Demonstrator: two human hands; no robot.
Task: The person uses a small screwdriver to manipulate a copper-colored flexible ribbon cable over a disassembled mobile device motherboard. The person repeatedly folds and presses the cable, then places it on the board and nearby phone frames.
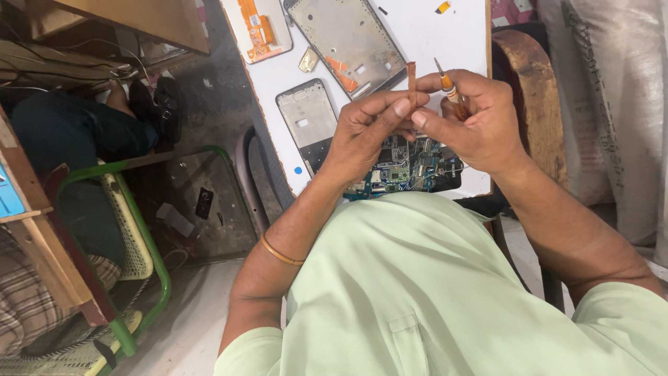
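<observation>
The pale green shirt of the person fills the bottom of the view, with a gold bangle on the left forearm. Above it, the left hand pinches a thin brown flex strip between thumb and forefinger, holding it upright. The right hand is closed around a small precision screwdriver with an orange-banded handle, tip pointing up and away, while its forefinger meets the lower end of the strip. Both hands hover just above an opened phone circuit board lying on the white desk.

The strip looks thin and easily creased, so a light pinch near its end, without bending it sharply, seems wise. The screwdriver tip (parked between the fingers) is best kept clear of the board's exposed parts while the strip is handled.

Further up the desk lie two bare phone frames, a smaller one and a larger one, and a part with orange flex. A green-framed chair stands to the left on the floor.
</observation>
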